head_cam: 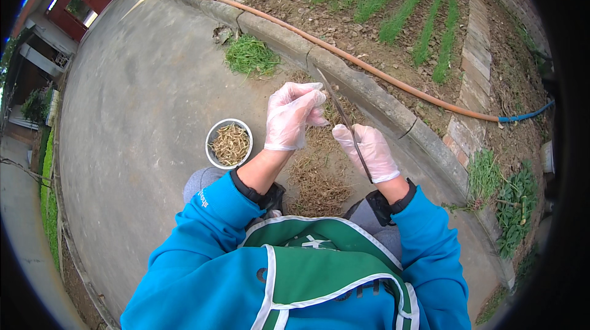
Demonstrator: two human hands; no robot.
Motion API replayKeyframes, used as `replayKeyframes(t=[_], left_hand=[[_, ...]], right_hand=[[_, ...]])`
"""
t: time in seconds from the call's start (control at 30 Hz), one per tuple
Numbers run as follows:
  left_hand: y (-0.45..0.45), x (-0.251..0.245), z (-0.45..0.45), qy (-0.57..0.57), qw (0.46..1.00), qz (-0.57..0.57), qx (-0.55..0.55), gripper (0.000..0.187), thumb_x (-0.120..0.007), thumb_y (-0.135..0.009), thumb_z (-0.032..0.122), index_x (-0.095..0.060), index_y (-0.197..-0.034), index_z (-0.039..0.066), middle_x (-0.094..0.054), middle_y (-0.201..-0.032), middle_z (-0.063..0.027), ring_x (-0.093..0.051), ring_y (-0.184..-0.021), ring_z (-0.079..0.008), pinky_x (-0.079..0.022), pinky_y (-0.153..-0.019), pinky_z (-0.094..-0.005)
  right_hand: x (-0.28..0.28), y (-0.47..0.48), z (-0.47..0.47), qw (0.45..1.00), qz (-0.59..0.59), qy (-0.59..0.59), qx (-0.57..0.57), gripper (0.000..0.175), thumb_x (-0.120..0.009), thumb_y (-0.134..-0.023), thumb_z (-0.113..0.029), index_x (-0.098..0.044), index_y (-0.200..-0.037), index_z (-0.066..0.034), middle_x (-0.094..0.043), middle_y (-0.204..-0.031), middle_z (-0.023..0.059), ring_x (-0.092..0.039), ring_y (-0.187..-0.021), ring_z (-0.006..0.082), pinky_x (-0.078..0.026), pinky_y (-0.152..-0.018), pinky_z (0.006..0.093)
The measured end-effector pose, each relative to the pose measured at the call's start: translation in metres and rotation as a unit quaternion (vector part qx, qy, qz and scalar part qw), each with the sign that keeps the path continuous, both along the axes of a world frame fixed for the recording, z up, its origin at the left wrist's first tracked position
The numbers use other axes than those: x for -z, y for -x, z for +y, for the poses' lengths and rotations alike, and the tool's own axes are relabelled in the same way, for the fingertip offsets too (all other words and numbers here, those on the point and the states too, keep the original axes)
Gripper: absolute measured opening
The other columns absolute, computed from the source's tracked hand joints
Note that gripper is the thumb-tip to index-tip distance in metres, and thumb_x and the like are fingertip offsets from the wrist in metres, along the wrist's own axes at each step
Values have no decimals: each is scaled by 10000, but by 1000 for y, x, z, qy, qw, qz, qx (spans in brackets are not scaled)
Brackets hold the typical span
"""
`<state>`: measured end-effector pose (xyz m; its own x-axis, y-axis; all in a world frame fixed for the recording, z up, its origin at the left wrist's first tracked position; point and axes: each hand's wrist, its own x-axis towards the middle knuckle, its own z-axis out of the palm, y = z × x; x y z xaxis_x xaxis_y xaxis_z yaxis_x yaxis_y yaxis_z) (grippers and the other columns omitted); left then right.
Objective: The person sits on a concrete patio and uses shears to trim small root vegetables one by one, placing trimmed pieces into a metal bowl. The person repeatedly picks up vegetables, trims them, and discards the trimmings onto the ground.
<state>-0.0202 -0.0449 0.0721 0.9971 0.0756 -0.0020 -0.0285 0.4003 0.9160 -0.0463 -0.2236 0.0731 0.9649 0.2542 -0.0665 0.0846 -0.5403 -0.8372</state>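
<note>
My right hand [368, 152], in a clear plastic glove, is closed around a long, thin, dark tool [342, 111], perhaps a blade, which points up and away. My left hand [293, 115], gloved alike, is beside the tool's upper part with thumb and forefinger together. Whether something small sits between those fingertips cannot be made out. Below both hands, brown fibrous roots [318, 187] lie heaped on the concrete between my knees. To the left of my left wrist stands a white-rimmed round bowl [209, 149] holding short pale-brown root-like pieces [230, 144].
A pile of cut green stalks [251, 55] lies by the concrete curb [348, 76]. An orange hose [318, 40] runs along the garden bed, joining a blue hose [525, 115]. Leafy green bunches [484, 178] rest at the right. Rows of green seedlings [403, 14] grow beyond.
</note>
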Motion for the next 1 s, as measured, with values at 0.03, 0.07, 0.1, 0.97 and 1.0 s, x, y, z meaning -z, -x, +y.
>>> replayKeyframes(t=[0.03,0.07,0.1,0.97,1.0], left_hand=[[-2,1,2,-9,1000,9,-8,245,-669,-830,97,-587,-1025,-26,-626,-808,-64,-577,-620,-100,-527,-522,-247],[-3,2,3,-17,1000,19,-16,243,-666,-832,97,-590,-1028,-25,-629,-814,-67,-577,-622,-102,-525,-528,-248],[-4,3,4,-1,1000,15,-9,238,-664,-836,97,-592,-1028,-23,-631,-817,-68,-577,-624,-103,-526,-536,-250],[3,3,-4,-28,979,5,201,234,-645,-856,176,-576,-1005,10,-609,-949,-83,-597,-702,-125,-541,-574,-274],[3,2,-4,-21,977,31,209,261,-651,-858,205,-566,-1013,13,-606,-923,-80,-593,-686,-126,-543,-558,-280]], right_hand=[[1,0,-1,1000,11,-11,4,604,-586,-847,-576,-514,-654,-9,-413,-535,93,-394,-536,177,-382,-525,345],[4,-2,-2,999,23,-22,8,600,-579,-854,-573,-515,-652,-11,-401,-537,86,-387,-542,172,-381,-530,339],[7,-4,-3,999,23,-33,8,597,-572,-861,-569,-515,-650,-13,-389,-538,79,-380,-547,168,-379,-535,332],[4,-20,-1,775,118,-619,39,208,-653,-840,-36,-452,-880,-73,-576,-888,50,-545,-757,109,-456,-666,239],[4,-20,-3,856,38,-514,29,204,-646,-839,-22,-451,-881,-70,-566,-884,44,-536,-774,110,-450,-682,241]])
